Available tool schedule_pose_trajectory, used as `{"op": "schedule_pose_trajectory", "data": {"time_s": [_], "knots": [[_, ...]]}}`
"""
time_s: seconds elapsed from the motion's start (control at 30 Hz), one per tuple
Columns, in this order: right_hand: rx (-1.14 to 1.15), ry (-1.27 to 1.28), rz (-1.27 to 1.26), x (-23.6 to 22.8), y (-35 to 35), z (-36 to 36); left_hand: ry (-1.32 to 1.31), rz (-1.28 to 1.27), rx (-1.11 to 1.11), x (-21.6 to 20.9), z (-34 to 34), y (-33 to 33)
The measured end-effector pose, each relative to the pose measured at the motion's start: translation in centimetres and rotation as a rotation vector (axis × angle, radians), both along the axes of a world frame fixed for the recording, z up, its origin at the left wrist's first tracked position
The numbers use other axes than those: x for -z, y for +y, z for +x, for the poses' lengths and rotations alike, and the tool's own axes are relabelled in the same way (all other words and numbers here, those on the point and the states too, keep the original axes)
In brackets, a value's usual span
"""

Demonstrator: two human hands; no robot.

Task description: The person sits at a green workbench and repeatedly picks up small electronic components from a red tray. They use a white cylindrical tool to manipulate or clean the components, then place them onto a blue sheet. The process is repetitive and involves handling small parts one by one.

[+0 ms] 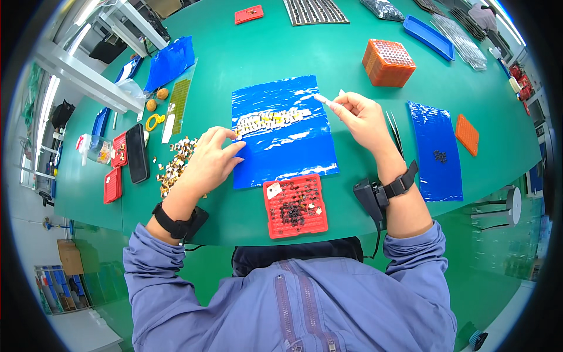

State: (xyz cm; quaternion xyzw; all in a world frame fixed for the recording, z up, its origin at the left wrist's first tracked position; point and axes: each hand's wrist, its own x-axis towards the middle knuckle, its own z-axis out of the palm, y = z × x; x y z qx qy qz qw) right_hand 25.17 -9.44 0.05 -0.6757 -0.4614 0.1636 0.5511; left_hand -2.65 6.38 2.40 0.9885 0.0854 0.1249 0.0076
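The left hand [208, 159] lies on the green table top [246, 47] with its fingers curled together, and the fingertips touch the left edge of the shiny blue plastic sheet [284, 155] that lies in the middle of the table; whether a small part is pinched between them, I cannot tell. At 9 o'clock from this hand, just beside it, there is a loose heap of small tan and gold parts [174, 164]. On the blue sheet, at 1 o'clock from the left hand, a row of small cream and yellow parts [271, 120] lies across the sheet. The right hand [363, 120] is lifted above the right edge of the sheet, and its thumb and fingers are closed on a small white stick-shaped piece [324, 100], which points toward 10 o'clock. At 6 o'clock from the sheet, near the table edge, stands a red square plastic tray [295, 205] with many small dark parts in its cells. At 3 o'clock from the right hand lie thin black tweezers [394, 132], and further at 3 o'clock a second blue sheet [435, 146]. An orange box [388, 61] stands at 1 o'clock from the right hand.
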Motion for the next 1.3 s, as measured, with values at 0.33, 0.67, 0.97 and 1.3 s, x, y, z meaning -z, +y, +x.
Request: {"op": "schedule_pose_trajectory", "data": {"time_s": [0.33,0.67,0.97,1.3], "knots": [[-0.037,-0.065,0.057,0.1,0.2,-0.4,-0.140,-0.339,-0.410,-3.4,-4.2,0.7],[-0.089,-0.073,-0.002,-0.5,-0.2,-1.8,-0.074,-0.258,-0.274,-0.9,-8.3,-0.2],[-0.091,-0.123,0.022,-0.7,-0.5,-1.9,-0.040,-0.281,-0.258,0.6,-7.4,-0.4],[-0.115,-0.111,0.025,-1.0,-0.7,-2.3,-0.044,-0.325,-0.259,0.6,-7.3,-0.2]]}}
